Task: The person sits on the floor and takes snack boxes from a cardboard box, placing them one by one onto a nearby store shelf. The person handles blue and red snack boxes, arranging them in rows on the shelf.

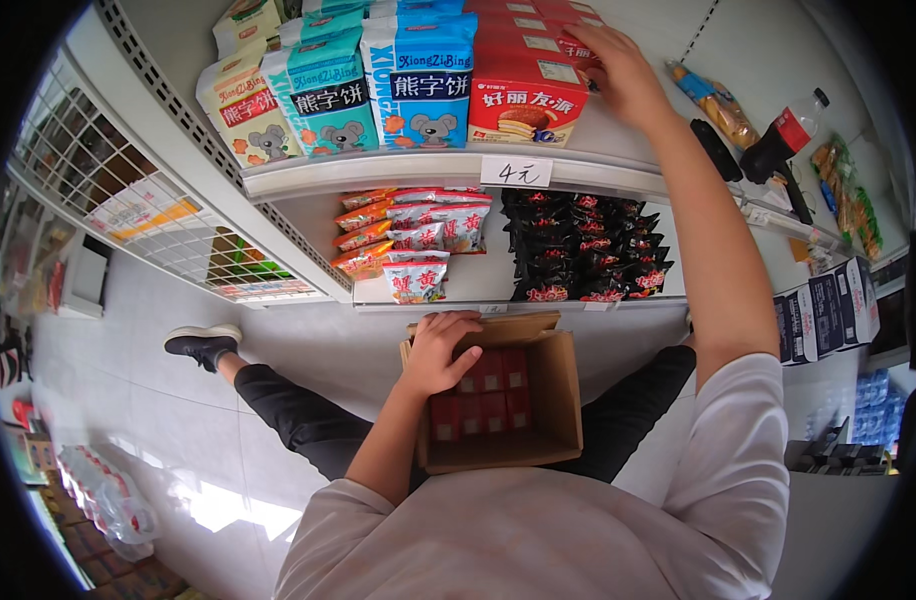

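My right hand [619,75] reaches over the upper shelf, with its fingers on a red snack carton [580,51]. That carton sits on the right side of a block of matching red cartons [527,90]. Down between my legs stands an open cardboard box [557,397]. Inside it, several small red cartons [491,409] are packed in two rows on the left, and bare cardboard shows on the right. My left hand [439,356] holds the box's far left rim and flap, its thumb over the inside. It hides part of the far row.
Bagged biscuits [428,82] stand left of the red cartons. The lower shelf bears silver-and-orange snack packets [416,277] and black packets [589,247]. A cola bottle [784,135] leans at right. A wire-mesh rack panel [112,157] borders the left; wrapped goods [105,495] lie behind.
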Demonstrator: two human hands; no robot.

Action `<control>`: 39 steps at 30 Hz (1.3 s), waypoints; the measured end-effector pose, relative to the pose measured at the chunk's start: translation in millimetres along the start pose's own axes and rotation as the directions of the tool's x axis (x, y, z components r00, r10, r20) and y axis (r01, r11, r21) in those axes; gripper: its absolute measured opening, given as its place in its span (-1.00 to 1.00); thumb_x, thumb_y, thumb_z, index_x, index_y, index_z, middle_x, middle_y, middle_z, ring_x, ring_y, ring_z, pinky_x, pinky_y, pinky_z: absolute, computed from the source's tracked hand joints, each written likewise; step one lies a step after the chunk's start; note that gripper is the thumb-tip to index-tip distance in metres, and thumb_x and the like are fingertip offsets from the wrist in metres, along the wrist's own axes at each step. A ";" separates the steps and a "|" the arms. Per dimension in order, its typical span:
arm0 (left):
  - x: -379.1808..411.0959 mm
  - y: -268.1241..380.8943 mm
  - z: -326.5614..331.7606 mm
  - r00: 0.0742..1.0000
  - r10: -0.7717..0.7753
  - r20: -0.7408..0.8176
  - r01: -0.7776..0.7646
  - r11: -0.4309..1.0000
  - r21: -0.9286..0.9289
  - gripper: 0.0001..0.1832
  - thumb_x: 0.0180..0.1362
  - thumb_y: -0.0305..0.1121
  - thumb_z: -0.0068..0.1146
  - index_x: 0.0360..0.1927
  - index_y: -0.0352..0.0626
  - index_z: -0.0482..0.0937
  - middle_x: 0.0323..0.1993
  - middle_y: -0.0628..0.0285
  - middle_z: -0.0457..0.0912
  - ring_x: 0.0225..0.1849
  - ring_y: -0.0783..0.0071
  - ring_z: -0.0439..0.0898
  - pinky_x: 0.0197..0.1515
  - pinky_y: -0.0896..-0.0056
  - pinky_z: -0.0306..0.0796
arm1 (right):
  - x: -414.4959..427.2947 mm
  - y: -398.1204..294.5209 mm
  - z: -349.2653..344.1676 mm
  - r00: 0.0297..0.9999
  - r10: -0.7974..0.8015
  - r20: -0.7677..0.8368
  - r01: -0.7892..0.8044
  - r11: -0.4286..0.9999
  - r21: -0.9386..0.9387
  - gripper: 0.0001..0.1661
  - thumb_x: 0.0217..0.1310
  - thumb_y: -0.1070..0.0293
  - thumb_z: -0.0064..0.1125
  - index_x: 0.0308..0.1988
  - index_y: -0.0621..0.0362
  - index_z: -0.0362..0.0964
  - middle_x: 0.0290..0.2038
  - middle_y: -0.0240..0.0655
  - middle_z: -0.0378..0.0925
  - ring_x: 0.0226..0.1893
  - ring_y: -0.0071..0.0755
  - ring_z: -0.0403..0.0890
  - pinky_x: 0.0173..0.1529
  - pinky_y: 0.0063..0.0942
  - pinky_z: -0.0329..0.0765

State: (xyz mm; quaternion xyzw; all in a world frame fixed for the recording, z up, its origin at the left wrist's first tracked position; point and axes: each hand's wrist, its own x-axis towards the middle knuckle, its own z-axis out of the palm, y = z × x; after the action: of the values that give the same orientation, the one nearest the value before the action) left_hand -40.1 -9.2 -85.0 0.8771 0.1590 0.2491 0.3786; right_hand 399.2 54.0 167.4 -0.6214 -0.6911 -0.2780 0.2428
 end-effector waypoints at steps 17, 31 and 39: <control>-7.7 1.1 3.8 0.998 0.024 -0.054 -0.024 1.000 -0.002 -0.68 0.25 -0.23 0.27 0.02 -0.13 0.66 0.16 0.10 0.70 0.17 0.04 0.60 0.27 0.11 0.29 | -108.9 -204.6 -94.7 0.893 0.402 0.202 -0.354 0.350 0.867 -0.90 0.40 0.62 0.12 -0.22 0.29 0.58 -0.23 -0.30 0.73 -0.20 -0.53 0.70 -0.07 -0.47 0.64; -10.1 -8.2 6.0 0.992 0.020 -0.124 -0.030 0.997 -0.078 -0.65 0.36 -0.26 0.13 0.15 -0.15 0.62 0.07 0.07 0.71 0.16 0.03 0.61 0.29 0.10 0.30 | -309.5 -391.8 113.8 0.129 -0.375 0.918 -0.535 0.753 0.383 -0.40 0.20 0.47 0.31 0.25 0.29 0.50 0.13 0.19 0.65 0.03 0.23 0.73 0.14 0.03 0.66; -8.0 -9.1 5.5 0.993 0.026 -0.114 -0.036 0.995 -0.089 -0.67 0.34 -0.23 0.17 0.10 -0.13 0.63 0.07 0.08 0.72 0.15 0.03 0.61 0.28 0.10 0.29 | -352.9 -394.8 128.8 0.282 -0.372 0.884 -0.555 0.688 0.467 -0.50 0.24 0.36 0.30 0.18 0.17 0.59 0.14 0.11 0.66 0.15 0.20 0.67 0.25 0.02 0.59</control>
State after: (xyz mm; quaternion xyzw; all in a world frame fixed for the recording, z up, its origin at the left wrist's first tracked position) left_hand -44.4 -10.1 -97.5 0.8459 0.1551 0.3110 0.4044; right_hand 46.8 -142.1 -199.2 -0.5511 -0.6957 0.4604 0.0184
